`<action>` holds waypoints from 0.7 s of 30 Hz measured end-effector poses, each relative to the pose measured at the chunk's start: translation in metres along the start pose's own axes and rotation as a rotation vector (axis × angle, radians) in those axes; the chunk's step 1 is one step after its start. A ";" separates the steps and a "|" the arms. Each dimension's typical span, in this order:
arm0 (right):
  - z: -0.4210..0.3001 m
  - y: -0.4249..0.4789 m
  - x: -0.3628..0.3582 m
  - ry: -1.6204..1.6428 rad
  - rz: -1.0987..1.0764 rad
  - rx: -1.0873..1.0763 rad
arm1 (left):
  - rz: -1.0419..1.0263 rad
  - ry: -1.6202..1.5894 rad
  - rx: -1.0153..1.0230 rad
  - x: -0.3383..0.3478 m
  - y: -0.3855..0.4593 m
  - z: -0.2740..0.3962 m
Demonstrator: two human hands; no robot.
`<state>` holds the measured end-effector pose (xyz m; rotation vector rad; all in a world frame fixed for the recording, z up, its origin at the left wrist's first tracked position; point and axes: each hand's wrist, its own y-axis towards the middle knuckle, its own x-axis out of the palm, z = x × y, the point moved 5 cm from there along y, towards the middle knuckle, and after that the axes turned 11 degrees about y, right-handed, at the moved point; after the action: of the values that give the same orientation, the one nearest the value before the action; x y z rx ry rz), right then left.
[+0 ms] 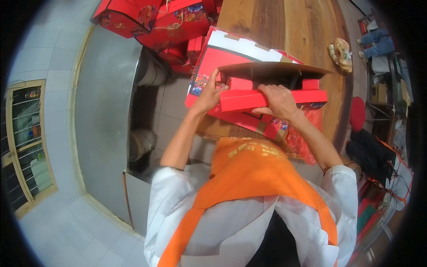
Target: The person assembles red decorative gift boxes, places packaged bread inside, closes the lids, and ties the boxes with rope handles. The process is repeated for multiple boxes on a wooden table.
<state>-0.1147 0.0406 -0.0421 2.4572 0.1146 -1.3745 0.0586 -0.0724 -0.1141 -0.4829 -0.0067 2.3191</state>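
Note:
A red cardboard box (245, 100), partly folded up, is held above the wooden table (267, 20). My left hand (209, 91) grips its left end, the thumb along the red side and a finger up at the brown inner panel (273, 68). Over the near red wall lies my right hand (278, 101), fingers reaching inside and thumb on the outer face. Red flaps stand at both ends of the opening. Beneath it lie flat red box blanks (217, 63) with white edges and coloured print. The inside of the box is mostly hidden in shadow.
Made-up red boxes (173, 23) with cord handles are piled at the far left. A grey metal counter (103, 100) runs along the left. Red plastic film (308, 133) hangs at the table's near edge. A wrapped bundle (342, 55) sits at its right edge, near a red stool (357, 113).

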 end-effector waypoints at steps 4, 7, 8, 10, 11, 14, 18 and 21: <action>0.002 0.004 0.002 0.006 -0.008 0.007 | -0.027 0.018 0.044 -0.003 0.004 0.005; 0.004 0.008 0.002 -0.007 -0.063 0.029 | -0.147 -0.109 -0.084 -0.011 0.003 0.002; 0.004 0.009 0.002 -0.010 -0.085 0.038 | -0.206 -0.172 -0.153 -0.014 0.002 0.001; 0.007 0.009 0.004 -0.010 -0.105 0.057 | -0.292 -0.125 -0.116 -0.019 -0.008 0.023; 0.009 0.009 0.005 -0.011 -0.115 0.067 | -0.336 -0.103 -0.096 -0.018 -0.011 0.033; 0.011 0.010 0.006 0.007 -0.113 0.086 | -0.245 0.399 0.143 -0.014 -0.015 0.051; 0.011 0.014 0.004 0.009 -0.137 0.095 | -0.207 0.469 0.107 -0.016 -0.011 0.047; 0.011 0.016 0.004 0.023 -0.158 0.114 | -0.144 0.552 0.160 -0.016 -0.010 0.039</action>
<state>-0.1183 0.0213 -0.0468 2.6073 0.2466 -1.4542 0.0617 -0.0708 -0.0709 -0.9869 0.3928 1.9600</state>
